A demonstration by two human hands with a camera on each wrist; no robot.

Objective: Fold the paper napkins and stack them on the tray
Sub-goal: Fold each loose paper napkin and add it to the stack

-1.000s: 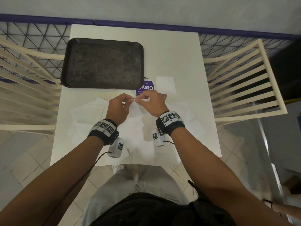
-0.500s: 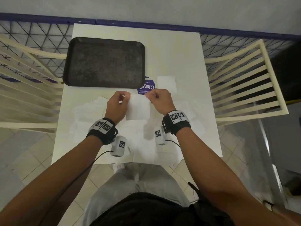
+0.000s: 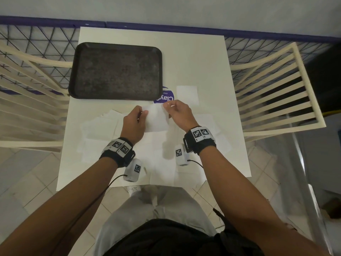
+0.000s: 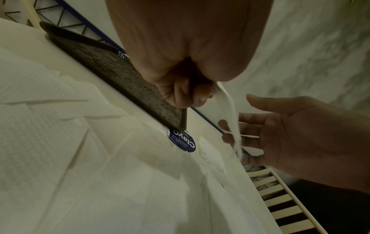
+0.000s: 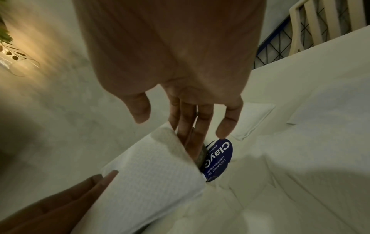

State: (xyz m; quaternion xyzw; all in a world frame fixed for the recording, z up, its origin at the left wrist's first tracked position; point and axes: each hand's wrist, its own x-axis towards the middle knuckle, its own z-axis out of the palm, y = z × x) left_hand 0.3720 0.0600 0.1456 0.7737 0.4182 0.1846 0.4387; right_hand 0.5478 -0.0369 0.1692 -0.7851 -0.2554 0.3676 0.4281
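Observation:
My two hands hold one white paper napkin (image 3: 156,119) upright just above the table, near the dark tray's front right corner. My left hand (image 3: 143,113) pinches its left top corner; in the left wrist view the curled fingers (image 4: 190,95) grip the sheet (image 4: 230,110). My right hand (image 3: 167,107) is at the right top corner. In the right wrist view its straight fingers (image 5: 192,134) lie against the napkin (image 5: 150,171), with the thumb apart. The tray (image 3: 115,71) lies bare at the table's far left. Several loose napkins (image 3: 103,126) lie spread under my hands.
One folded napkin (image 3: 187,95) lies on the white table (image 3: 193,58) right of a blue round sticker (image 3: 167,97). Cream slatted chairs (image 3: 276,93) flank the table on both sides. A blue-topped wire railing (image 3: 258,32) runs behind it.
A second ago my fingertips met at the napkin's top. The hands have since drawn apart, and the napkin now hangs spread between them.

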